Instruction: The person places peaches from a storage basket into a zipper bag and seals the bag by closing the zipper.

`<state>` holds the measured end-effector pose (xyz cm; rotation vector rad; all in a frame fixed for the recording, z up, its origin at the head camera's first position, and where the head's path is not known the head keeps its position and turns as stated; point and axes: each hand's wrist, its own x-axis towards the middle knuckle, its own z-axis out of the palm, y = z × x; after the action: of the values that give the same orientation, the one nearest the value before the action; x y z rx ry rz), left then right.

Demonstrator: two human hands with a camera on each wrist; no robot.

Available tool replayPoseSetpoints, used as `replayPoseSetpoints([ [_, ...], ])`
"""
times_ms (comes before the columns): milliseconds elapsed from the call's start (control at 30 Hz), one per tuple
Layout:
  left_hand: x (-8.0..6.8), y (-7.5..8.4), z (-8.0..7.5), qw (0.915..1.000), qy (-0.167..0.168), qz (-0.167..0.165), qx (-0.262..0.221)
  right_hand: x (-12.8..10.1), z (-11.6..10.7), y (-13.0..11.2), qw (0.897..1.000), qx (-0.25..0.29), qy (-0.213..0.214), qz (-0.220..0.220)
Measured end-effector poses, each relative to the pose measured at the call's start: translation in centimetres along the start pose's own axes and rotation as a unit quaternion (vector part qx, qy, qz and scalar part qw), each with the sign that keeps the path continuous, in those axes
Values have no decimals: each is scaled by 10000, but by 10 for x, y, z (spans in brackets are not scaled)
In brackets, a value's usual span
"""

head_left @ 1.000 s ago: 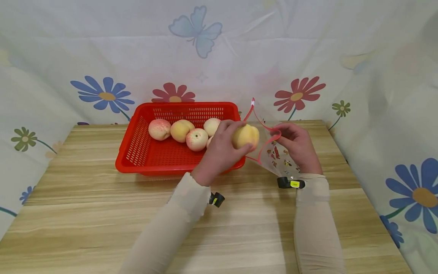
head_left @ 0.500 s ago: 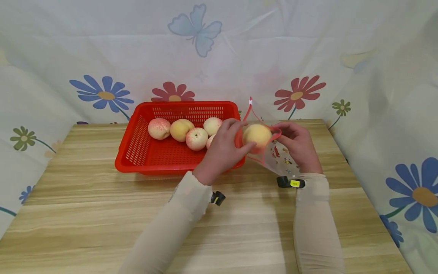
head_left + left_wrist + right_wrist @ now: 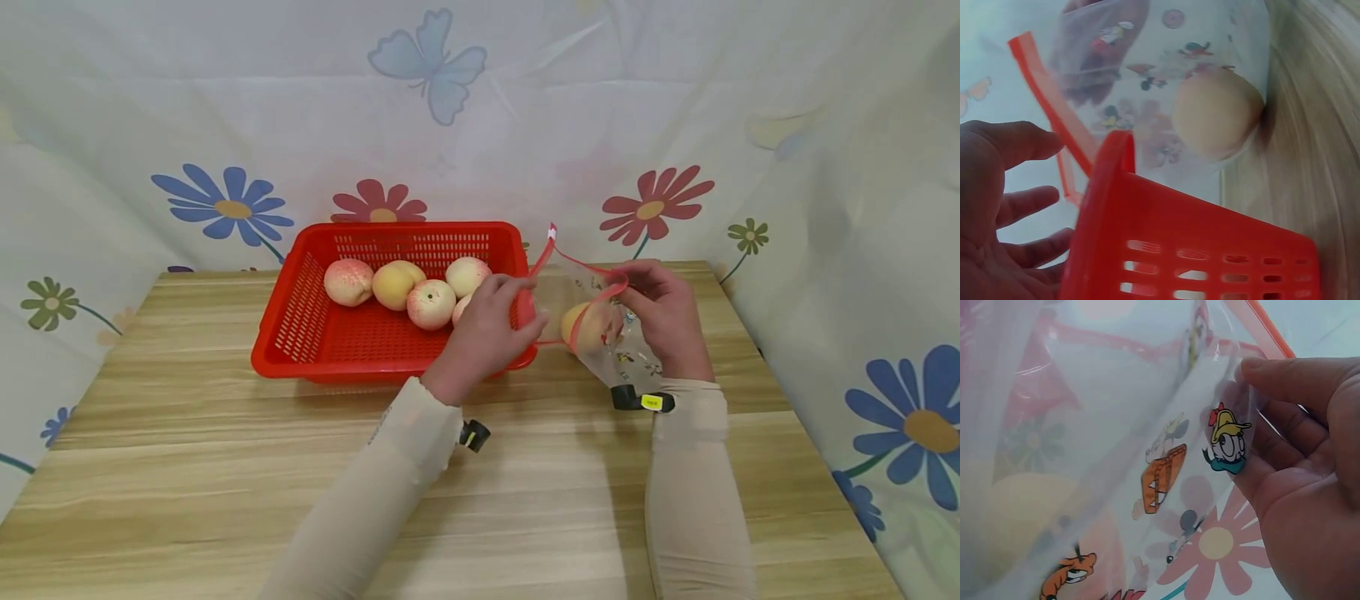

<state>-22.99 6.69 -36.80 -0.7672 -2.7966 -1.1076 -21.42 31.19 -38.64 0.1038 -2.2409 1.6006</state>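
A clear zip bag (image 3: 628,360) with a red edge and cartoon prints stands with its mouth open to the left. My right hand (image 3: 670,317) pinches the far right part of its rim, with the thumb against the plastic (image 3: 1235,487). Inside the bag a yellow peach (image 3: 1216,114) lies low, close to the tabletop. My left hand (image 3: 491,329) is over the right end of the red basket (image 3: 360,368), by the bag's mouth. Its fingers are parted and hold nothing; in the left wrist view the thumb (image 3: 1029,145) is near the bag's red edge.
Several peaches sit in the basket, among them a pink-speckled peach (image 3: 348,282) at the left and a yellow peach (image 3: 393,285) beside it. The wooden table (image 3: 187,467) meets a flower-printed cloth (image 3: 300,108) at the back and sides.
The yellow peach has left my left hand and gone right, down into the bag. My left hand has stayed near the basket's right end; my right hand has shifted slightly right with the bag's rim.
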Motion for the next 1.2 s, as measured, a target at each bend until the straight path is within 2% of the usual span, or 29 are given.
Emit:
replayPoseSetpoints([
  [133,4,-5,6,9991,-373,-144,103,0,0,-4,9998,140,114,-11],
  [267,8,-7,8,9969,-758,-45,226,1,-1,-6,9996,228,187,4],
  [400,13,-9,8,9951,-938,3,327,3,-2,-6,9984,511,220,-68],
  [567,20,-7,10,9960,-849,57,256,8,-10,-9,9961,799,314,-179],
  [700,25,-3,10,9966,-782,163,198,15,-17,-17,9951,683,564,-439],
  [900,29,6,8,9971,-486,570,96,19,-28,-38,9890,775,889,-890],
  [1033,30,9,9,9960,-244,864,-18,16,-32,-50,9882,505,1069,-971],
  [1100,30,8,10,9959,-242,866,-50,14,-31,-54,9886,352,1081,-988],
  [1200,29,4,12,9966,-450,690,-11,9,-29,-54,9908,73,966,-949],
])
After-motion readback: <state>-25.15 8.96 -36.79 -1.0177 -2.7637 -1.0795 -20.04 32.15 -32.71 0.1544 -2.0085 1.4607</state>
